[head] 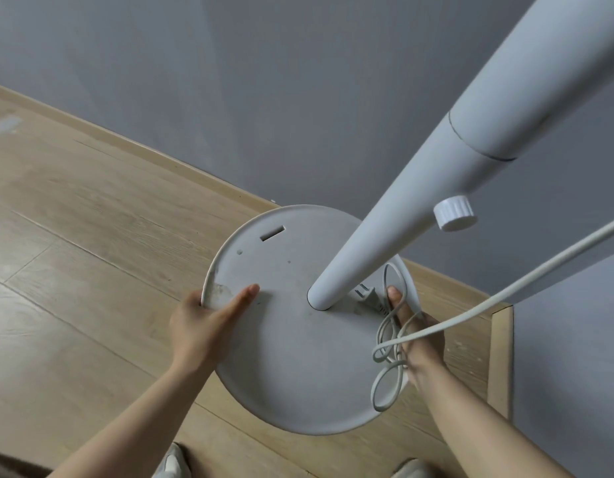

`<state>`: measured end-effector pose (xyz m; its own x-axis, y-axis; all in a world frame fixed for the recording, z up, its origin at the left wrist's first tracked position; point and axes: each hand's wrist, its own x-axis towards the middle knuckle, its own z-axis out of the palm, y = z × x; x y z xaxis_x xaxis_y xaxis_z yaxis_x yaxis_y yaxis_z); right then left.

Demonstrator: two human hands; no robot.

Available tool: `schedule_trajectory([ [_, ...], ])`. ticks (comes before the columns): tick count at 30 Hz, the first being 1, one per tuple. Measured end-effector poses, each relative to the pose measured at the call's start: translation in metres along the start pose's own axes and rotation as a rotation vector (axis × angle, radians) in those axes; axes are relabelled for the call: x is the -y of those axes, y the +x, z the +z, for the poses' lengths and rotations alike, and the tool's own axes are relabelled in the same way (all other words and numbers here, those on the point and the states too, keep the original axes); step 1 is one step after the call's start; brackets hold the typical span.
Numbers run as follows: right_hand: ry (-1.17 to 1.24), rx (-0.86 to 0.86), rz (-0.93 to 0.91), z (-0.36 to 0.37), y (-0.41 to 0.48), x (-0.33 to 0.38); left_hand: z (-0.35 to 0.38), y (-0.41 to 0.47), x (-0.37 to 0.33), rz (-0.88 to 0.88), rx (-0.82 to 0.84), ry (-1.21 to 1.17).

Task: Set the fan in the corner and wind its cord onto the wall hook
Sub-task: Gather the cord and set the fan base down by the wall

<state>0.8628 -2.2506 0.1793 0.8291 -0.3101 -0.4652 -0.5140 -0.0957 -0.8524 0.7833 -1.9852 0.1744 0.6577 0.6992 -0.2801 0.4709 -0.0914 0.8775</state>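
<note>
A white pedestal fan stands on its round base (291,357) on the wooden floor, close to the room's corner. Its pole (402,219) rises toward the upper right, with a ribbed white knob (455,213) on its side. My left hand (202,326) grips the base's left rim, thumb lying on top. My right hand (422,343) holds the right rim, thumb on top, with loose loops of the white cord (505,291) draped over it. The plug (369,298) lies on the base beside the pole. No wall hook is in view.
Grey walls meet in a corner (513,298) just right of the base, with a wooden baseboard (500,357) along them. Open wooden floor (74,253) stretches to the left. My shoes (174,464) show at the bottom edge.
</note>
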Motion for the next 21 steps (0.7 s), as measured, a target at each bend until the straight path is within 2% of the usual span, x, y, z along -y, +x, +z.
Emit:
schedule_trajectory([
  [10,-0.036,-0.046,0.003,0.004,0.069,-0.02,0.059,0.027,0.003,0.006,-0.005,0.032],
  [18,-0.036,-0.059,0.042,0.021,0.11,-0.071,0.09,0.055,0.038,-0.057,0.013,0.09],
  [21,0.033,-0.022,0.053,0.033,0.124,-0.086,0.101,0.069,0.049,-0.063,0.033,0.11],
])
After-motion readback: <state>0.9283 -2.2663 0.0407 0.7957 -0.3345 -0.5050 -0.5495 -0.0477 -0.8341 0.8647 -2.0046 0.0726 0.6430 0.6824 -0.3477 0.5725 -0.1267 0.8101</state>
